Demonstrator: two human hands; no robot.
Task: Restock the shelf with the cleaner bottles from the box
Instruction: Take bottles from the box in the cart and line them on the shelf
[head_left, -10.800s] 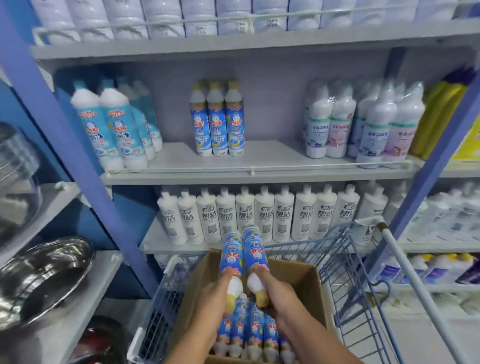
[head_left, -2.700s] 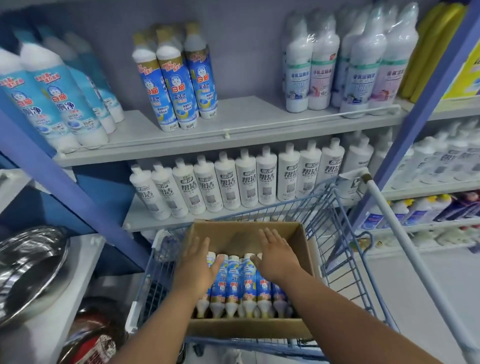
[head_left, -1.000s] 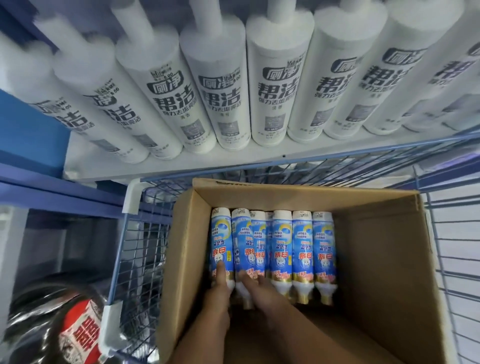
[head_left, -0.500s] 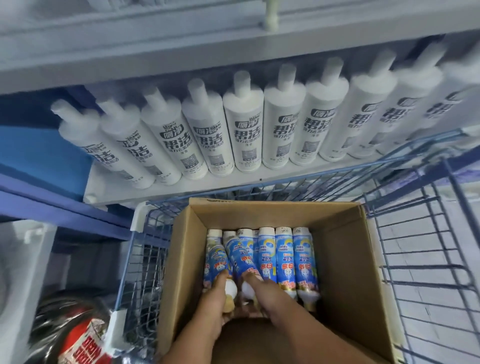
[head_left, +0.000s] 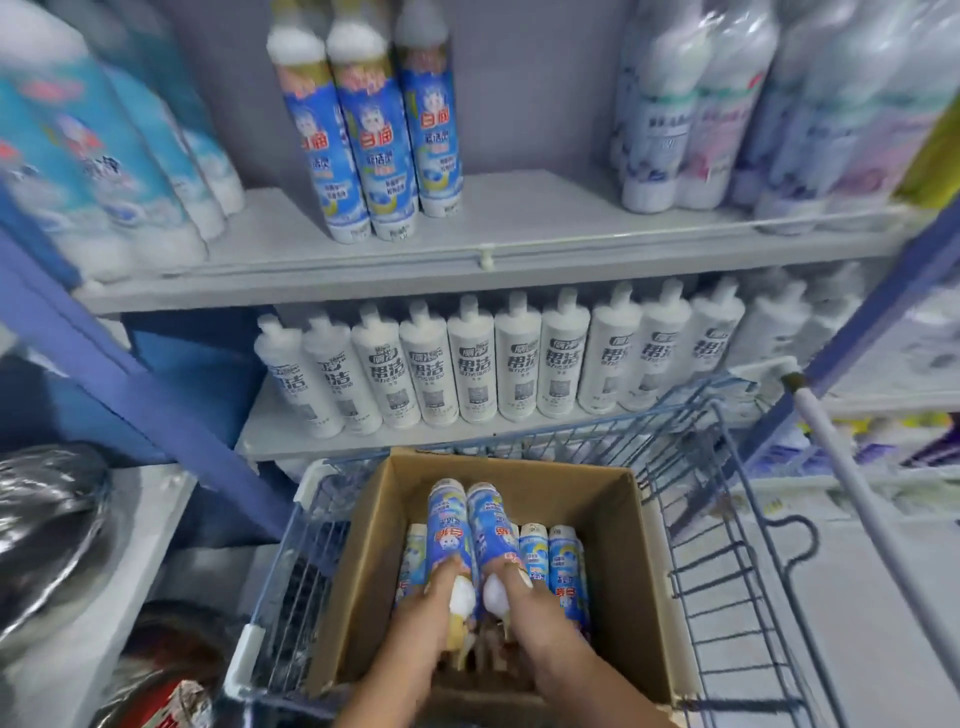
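My left hand (head_left: 431, 618) grips one blue cleaner bottle (head_left: 448, 525) by its white neck, base pointing away from me. My right hand (head_left: 530, 613) grips a second blue bottle (head_left: 491, 522) the same way, right beside the first. Both bottles are raised above the cardboard box (head_left: 628, 551), which sits in a blue wire cart (head_left: 727, 545). Several more blue bottles (head_left: 563, 566) lie in the box. On the upper shelf (head_left: 519, 244) three matching blue bottles (head_left: 374, 135) stand in a group with bare shelf to their right.
White cleaner bottles (head_left: 519, 358) line the lower shelf right behind the cart. Light-blue bottles (head_left: 98, 156) stand at the upper shelf's left, pale spray bottles (head_left: 727, 104) at its right. A blue upright (head_left: 130, 379) slants on the left. The cart handle (head_left: 857, 493) runs along the right.
Both hands have lifted their two bottles up out of the row in the box. My view has tilted up, so the upper shelf now shows.
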